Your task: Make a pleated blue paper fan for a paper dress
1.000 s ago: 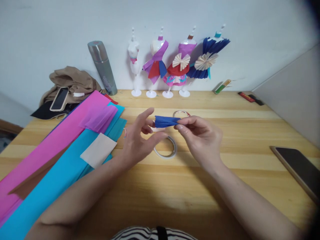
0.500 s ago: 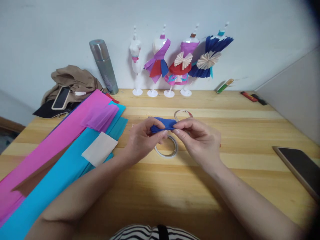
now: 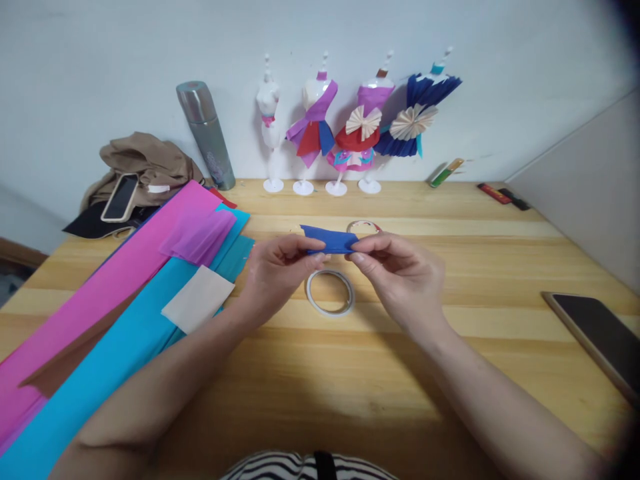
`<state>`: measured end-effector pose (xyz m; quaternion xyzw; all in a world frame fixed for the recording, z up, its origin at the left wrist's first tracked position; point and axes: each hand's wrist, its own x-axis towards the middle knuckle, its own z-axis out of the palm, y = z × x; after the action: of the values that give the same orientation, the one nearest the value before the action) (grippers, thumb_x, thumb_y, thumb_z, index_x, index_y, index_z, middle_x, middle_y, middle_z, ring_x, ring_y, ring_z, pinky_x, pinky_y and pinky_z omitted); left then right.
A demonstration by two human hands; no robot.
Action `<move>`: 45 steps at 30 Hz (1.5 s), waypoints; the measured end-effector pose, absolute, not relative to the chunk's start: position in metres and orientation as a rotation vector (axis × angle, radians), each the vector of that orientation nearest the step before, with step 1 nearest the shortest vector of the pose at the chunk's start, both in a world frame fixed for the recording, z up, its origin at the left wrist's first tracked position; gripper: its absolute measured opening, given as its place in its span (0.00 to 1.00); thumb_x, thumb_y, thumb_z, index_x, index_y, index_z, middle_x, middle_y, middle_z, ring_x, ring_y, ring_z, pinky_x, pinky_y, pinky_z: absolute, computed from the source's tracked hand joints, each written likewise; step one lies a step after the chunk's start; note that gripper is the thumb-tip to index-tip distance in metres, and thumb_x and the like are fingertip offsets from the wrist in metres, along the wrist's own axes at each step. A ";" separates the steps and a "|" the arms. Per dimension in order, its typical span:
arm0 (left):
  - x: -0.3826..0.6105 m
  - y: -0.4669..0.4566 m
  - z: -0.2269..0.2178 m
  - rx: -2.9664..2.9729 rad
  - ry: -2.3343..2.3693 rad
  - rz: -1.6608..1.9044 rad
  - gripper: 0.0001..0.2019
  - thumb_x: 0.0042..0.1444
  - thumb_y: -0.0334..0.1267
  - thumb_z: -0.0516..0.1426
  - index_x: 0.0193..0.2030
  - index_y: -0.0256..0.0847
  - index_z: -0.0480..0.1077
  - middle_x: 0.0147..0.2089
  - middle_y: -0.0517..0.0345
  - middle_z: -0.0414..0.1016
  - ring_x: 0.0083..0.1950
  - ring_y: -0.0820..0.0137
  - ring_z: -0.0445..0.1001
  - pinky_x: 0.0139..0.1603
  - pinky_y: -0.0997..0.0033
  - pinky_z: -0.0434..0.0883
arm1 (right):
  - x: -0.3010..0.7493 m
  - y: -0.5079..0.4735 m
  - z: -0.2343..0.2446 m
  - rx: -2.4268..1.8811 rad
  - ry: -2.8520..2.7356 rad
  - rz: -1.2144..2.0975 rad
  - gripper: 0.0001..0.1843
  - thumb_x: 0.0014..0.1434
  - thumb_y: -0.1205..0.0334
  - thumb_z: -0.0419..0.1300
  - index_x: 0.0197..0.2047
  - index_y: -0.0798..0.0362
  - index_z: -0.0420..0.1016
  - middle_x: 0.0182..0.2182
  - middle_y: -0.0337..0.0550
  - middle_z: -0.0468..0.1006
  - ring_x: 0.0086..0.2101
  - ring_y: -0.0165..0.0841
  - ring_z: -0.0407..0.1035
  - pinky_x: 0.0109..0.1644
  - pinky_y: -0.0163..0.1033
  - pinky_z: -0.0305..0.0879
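Blue crepe, pinched at both ends

Head cam: I see the small folded dark-blue paper strip [image 3: 327, 239] held above the pale wooden table [image 3: 450, 373], just over the white tape ring [image 3: 330, 292]. The left hand [image 3: 273, 273] and right hand [image 3: 400, 277] each clamp one end, probably to keep its folds tight. Its long axis runs left-right, nearly level.

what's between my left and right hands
Head view: a blue paper piece, pinched by left hand and right hand; a tape ring lies beneath.
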<state>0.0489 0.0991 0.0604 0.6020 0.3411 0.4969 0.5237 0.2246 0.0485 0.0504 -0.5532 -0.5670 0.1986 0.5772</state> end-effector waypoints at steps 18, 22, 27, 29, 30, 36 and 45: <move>0.050 0.097 0.071 1.174 0.782 1.183 0.04 0.44 0.33 0.68 0.29 0.41 0.80 0.25 0.60 0.81 0.29 0.68 0.82 0.37 0.65 0.81 | 0.221 0.051 0.063 -1.229 -1.165 0.598 0.06 0.47 0.62 0.71 0.26 0.47 0.77 0.25 0.37 0.78 0.27 0.34 0.72 0.32 0.43 0.72; 0.052 0.096 0.070 1.162 0.799 1.227 0.05 0.43 0.34 0.69 0.28 0.41 0.79 0.24 0.60 0.81 0.27 0.68 0.81 0.35 0.66 0.81 | 0.222 0.051 0.062 -1.244 -1.192 0.583 0.06 0.47 0.61 0.71 0.25 0.45 0.77 0.24 0.38 0.78 0.26 0.35 0.72 0.30 0.43 0.72; 0.053 0.095 0.070 1.179 0.862 1.249 0.05 0.42 0.32 0.68 0.27 0.39 0.76 0.23 0.60 0.79 0.26 0.69 0.80 0.33 0.68 0.80 | 0.222 0.050 0.061 -1.267 -1.192 0.611 0.07 0.48 0.60 0.70 0.26 0.46 0.75 0.23 0.38 0.77 0.25 0.34 0.71 0.29 0.42 0.71; 0.052 0.095 0.069 1.197 0.878 1.235 0.04 0.43 0.32 0.67 0.27 0.39 0.76 0.23 0.61 0.79 0.27 0.70 0.80 0.33 0.70 0.79 | 0.222 0.051 0.062 -1.261 -1.196 0.615 0.07 0.48 0.59 0.69 0.27 0.47 0.75 0.23 0.37 0.76 0.25 0.34 0.70 0.29 0.41 0.70; 0.052 0.095 0.069 1.206 0.886 1.232 0.04 0.44 0.32 0.67 0.27 0.39 0.76 0.23 0.61 0.78 0.26 0.70 0.79 0.32 0.71 0.78 | 0.222 0.051 0.062 -1.257 -1.200 0.610 0.07 0.48 0.60 0.69 0.27 0.47 0.74 0.23 0.37 0.75 0.25 0.34 0.70 0.29 0.41 0.69; 0.053 0.093 0.066 1.280 0.932 1.273 0.03 0.44 0.31 0.66 0.27 0.39 0.76 0.24 0.62 0.77 0.26 0.75 0.75 0.29 0.75 0.74 | 0.220 0.050 0.061 -1.223 -1.230 0.554 0.03 0.50 0.62 0.68 0.30 0.46 0.78 0.25 0.37 0.76 0.27 0.33 0.69 0.32 0.43 0.69; 0.049 0.096 0.056 1.657 0.930 1.385 0.08 0.52 0.30 0.63 0.38 0.44 0.81 0.36 0.58 0.83 0.33 0.72 0.78 0.32 0.73 0.75 | 0.224 0.051 0.051 -1.252 -1.310 0.465 0.07 0.54 0.63 0.67 0.37 0.42 0.82 0.28 0.38 0.79 0.29 0.36 0.71 0.36 0.45 0.70</move>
<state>0.0489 0.0960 0.0557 0.6505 0.3651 0.5437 0.3847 0.2239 0.0508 0.0510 -0.5388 -0.5637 0.1999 0.5933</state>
